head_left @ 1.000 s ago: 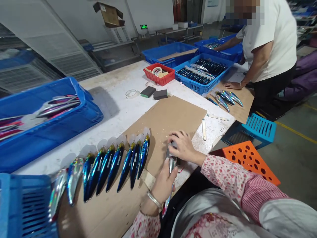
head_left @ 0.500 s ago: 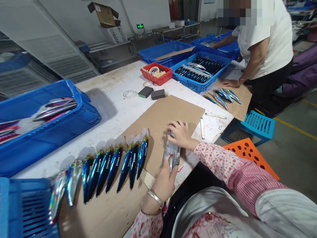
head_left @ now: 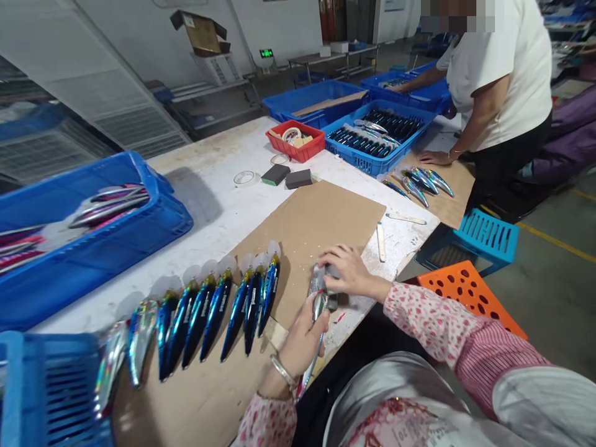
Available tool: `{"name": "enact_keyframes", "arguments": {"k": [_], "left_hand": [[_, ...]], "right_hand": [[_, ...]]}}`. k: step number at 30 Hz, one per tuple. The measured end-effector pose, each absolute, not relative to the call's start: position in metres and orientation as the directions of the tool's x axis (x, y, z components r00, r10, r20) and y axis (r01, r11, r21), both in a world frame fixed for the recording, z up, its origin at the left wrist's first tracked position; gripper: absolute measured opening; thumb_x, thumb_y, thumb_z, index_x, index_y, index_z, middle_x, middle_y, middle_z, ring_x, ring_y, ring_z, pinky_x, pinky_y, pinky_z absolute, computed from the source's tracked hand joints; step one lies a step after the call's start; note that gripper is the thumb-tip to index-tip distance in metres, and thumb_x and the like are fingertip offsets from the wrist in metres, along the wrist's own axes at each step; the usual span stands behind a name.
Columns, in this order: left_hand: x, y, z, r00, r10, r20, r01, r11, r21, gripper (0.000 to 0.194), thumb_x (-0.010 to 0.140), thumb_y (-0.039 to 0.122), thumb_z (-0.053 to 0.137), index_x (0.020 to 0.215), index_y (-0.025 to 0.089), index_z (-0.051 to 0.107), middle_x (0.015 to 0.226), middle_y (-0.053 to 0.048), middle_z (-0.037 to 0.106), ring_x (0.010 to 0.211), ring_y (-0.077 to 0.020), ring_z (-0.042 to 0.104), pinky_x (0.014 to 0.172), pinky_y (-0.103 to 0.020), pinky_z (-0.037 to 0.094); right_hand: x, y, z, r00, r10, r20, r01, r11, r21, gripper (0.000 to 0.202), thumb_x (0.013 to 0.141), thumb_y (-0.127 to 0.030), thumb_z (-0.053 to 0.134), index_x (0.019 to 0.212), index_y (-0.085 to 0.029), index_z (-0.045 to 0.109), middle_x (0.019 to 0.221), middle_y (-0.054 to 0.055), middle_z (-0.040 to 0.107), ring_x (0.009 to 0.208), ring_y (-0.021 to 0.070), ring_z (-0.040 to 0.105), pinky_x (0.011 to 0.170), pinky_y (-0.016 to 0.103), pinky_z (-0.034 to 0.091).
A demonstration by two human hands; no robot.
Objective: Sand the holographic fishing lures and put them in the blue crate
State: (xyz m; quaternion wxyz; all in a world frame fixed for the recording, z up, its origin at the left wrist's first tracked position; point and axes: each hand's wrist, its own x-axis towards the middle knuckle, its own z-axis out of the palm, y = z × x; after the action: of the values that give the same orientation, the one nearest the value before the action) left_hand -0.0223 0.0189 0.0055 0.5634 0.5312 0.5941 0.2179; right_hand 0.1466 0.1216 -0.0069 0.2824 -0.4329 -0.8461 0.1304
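Lure (head_left: 320, 305) in the grip of the left hand (head_left: 298, 341), thumb and fingers closed round its body, is at the near edge of the table (head_left: 209, 226). Its far end overlaps a grey block (head_left: 317, 277) in view, though contact between them cannot be made out; its tail slants back toward the person's lap. Over the block curls the right hand (head_left: 343, 270), fingers bent onto it; how firm that hold is cannot be told. Both hands work close together.

To their left, blue lures (head_left: 254, 310) stretch in a slanting row, mostly on cardboard (head_left: 330, 214), with silver lures (head_left: 110, 363) at the row's far left. Beyond lie two dark sponges (head_left: 298, 179), near a red tray (head_left: 305, 151). White sticks (head_left: 381, 242) rest right of the cardboard. Across the table, a co-worker's hand (head_left: 437, 157) lies flat beside more lures (head_left: 423, 180).
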Motion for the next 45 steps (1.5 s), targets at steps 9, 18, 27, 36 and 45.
{"name": "enact_keyframes", "arguments": {"k": [9, 18, 27, 36, 45], "left_hand": [[-0.021, 0.020, 0.011, 0.211, 0.847, -0.488, 0.340, 0.404, 0.849, 0.057, 0.087, 0.049, 0.044, 0.135, 0.023, 0.030, 0.070, 0.008, 0.048, 0.038, -0.0045, 0.044, 0.037, -0.019, 0.039], [-0.022, 0.019, 0.009, 0.222, 0.858, -0.464, 0.352, 0.373, 0.859, 0.057, 0.088, 0.051, 0.043, 0.135, 0.021, 0.030, 0.071, 0.008, 0.048, 0.038, -0.0037, 0.043, 0.037, -0.018, 0.039], [-0.022, 0.018, 0.010, 0.216, 0.851, -0.478, 0.382, 0.377, 0.844, 0.061, 0.088, 0.050, 0.041, 0.139, 0.020, 0.026, 0.074, 0.006, 0.051, 0.039, -0.0053, 0.044, 0.040, -0.020, 0.042], [-0.034, 0.034, 0.042, 0.246, 0.876, -0.414, 0.963, -0.173, 0.205, 0.059, 0.091, 0.023, 0.039, 0.149, 0.031, 0.026, 0.118, -0.011, 0.062, 0.094, -0.0229, 0.066, 0.077, -0.032, 0.049], [-0.031, 0.047, 0.036, 0.272, 0.869, -0.413, 0.947, -0.317, -0.044, 0.048, 0.092, 0.028, 0.042, 0.140, 0.021, 0.040, 0.106, -0.015, 0.065, 0.091, -0.0271, 0.068, 0.073, -0.035, 0.051]], "right_hand": [[0.148, 0.123, 0.002, -0.534, 0.768, 0.353, 0.651, 0.640, -0.408, 0.026, 0.081, -0.028, 0.060, 0.106, -0.023, 0.061, 0.122, 0.005, 0.058, 0.113, 0.0251, 0.044, 0.090, 0.039, 0.031], [0.140, 0.122, 0.005, -0.491, 0.824, 0.284, 0.685, 0.566, -0.458, 0.025, 0.081, -0.030, 0.059, 0.105, -0.024, 0.059, 0.123, 0.004, 0.059, 0.112, 0.0249, 0.045, 0.088, 0.040, 0.032], [0.141, 0.116, 0.003, -0.506, 0.813, 0.287, 0.665, 0.580, -0.471, 0.024, 0.079, -0.028, 0.061, 0.103, -0.024, 0.060, 0.122, 0.003, 0.060, 0.111, 0.0245, 0.046, 0.088, 0.039, 0.034], [0.170, 0.153, 0.014, -0.340, 0.862, 0.377, 0.644, 0.505, -0.574, 0.031, 0.075, -0.024, 0.061, 0.106, -0.021, 0.060, 0.119, 0.006, 0.060, 0.111, 0.0250, 0.048, 0.092, 0.038, 0.035], [0.149, 0.136, 0.005, -0.609, 0.744, 0.276, 0.612, 0.662, -0.433, 0.026, 0.078, -0.027, 0.062, 0.104, -0.024, 0.062, 0.121, 0.004, 0.059, 0.113, 0.0250, 0.044, 0.091, 0.039, 0.033]]}}
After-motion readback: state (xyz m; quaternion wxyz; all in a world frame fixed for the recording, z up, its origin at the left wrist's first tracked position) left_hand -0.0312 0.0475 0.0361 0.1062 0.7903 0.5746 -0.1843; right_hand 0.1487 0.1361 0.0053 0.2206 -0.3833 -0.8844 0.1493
